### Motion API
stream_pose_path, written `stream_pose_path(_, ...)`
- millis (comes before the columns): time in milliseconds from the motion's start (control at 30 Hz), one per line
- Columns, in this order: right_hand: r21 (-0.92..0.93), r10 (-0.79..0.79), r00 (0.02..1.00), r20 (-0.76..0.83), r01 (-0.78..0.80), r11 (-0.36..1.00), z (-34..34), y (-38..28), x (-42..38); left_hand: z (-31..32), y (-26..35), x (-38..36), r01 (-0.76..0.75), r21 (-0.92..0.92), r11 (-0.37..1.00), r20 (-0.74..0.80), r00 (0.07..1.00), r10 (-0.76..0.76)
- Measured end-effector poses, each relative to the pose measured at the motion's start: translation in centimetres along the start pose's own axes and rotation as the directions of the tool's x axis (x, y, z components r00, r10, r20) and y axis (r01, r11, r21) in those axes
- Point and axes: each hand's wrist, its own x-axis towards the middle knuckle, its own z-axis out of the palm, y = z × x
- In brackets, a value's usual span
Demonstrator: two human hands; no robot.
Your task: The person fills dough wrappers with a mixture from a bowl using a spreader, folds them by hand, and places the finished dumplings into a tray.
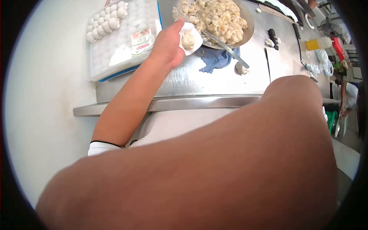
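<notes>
My left hand (166, 45) grips a thin white wrapper (196, 37), thumb stretched along its upper edge. A lump of pale filling (188, 40) sits in the middle of the wrapper. Just beyond is a metal bowl (250, 27) heaped with chunky, pale yellow filling (218, 17). A flat metal spreader (229, 50) leans over the bowl's near rim. My bare right arm is bent across the foreground, very close and blurred. No fingers of my right hand can be seen.
Left of the bowl, white wrapped pieces (103, 30) stand in rows on a dimpled tray (115, 48). A blue cloth (216, 60) lies under the bowl's near side. Farther right are a black-handled blade (273, 38) and a bottle of yellow liquid (318, 43). Another person (349, 94) is at far right.
</notes>
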Motion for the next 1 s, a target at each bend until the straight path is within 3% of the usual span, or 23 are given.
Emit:
stream_pose_path(467, 0.060, -0.018, 0.999, 0.042, 0.015, 0.998, 1.2, 0.6, 0.3, -0.5, 0.0, 0.4, 0.000, -0.014, 1.000, 0.066, 0.998, 0.001)
stream_pose_path(833, 0.089, 0.020, 0.999, 0.044, -0.024, 0.996, 1.6, 0.5, 1.1, -0.1, 0.2, 0.1, -0.010, 0.000, 1.000, -0.009, 1.000, 0.010)
stream_pose_path(900, 0.095, 0.034, 0.998, 0.050, -0.038, 0.995, 1.2, 0.6, 0.9, -0.5, 0.5, 0.7, 0.020, -0.016, 1.000, 0.038, 0.999, -0.019)
stream_pose_path(1000, 0.084, 0.054, 0.996, 0.074, -0.060, 0.995, 0.4, 0.3, 0.8, 0.3, 0.4, -0.1, -0.035, -0.018, 0.999, 0.005, 0.999, 0.035)
